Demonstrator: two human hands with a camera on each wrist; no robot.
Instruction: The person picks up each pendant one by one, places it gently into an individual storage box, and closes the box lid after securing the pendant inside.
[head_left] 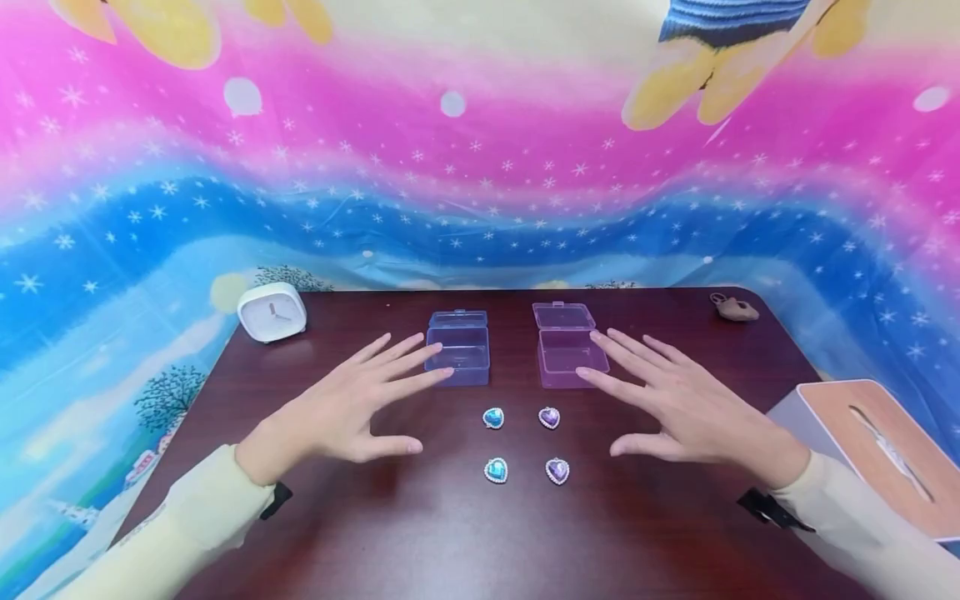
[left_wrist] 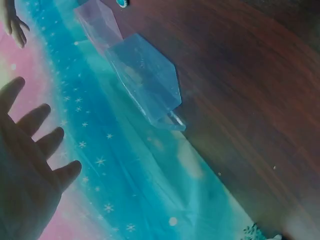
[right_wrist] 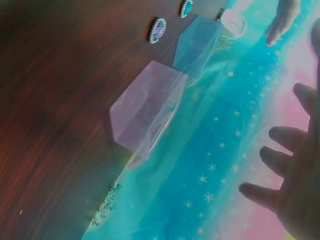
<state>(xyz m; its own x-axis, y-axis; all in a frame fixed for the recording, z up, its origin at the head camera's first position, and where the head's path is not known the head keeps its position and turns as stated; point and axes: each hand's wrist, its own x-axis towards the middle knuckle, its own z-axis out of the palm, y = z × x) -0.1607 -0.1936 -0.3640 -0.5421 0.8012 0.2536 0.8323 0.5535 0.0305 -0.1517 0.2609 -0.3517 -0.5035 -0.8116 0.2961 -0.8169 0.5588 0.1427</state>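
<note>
My left hand (head_left: pixel 360 400) is held above the table with fingers spread, its fingertips overlapping the blue clear plastic box (head_left: pixel 458 377) in the head view. Opposite it, my right hand (head_left: pixel 675 404) spreads its fingers beside the purple clear plastic box (head_left: pixel 570 379). Both boxes have their lids raised at the back. Between the hands lie two blue heart-shaped gems (head_left: pixel 492 417) with pale beaded rims, one behind the other. To their right, two purple heart-shaped gems (head_left: pixel 549 417) form a matching column. Neither hand holds anything. Each wrist view shows the fingers (left_wrist: pixel 67 175) apart and extended.
A white clock (head_left: pixel 272 313) stands at the table's back left. Near the back right corner sits a small brown object (head_left: pixel 735 307). A tissue box with a wooden top (head_left: pixel 832 408) is at the right edge, by the right forearm. A patterned cloth (head_left: pixel 480 167) hangs behind the table.
</note>
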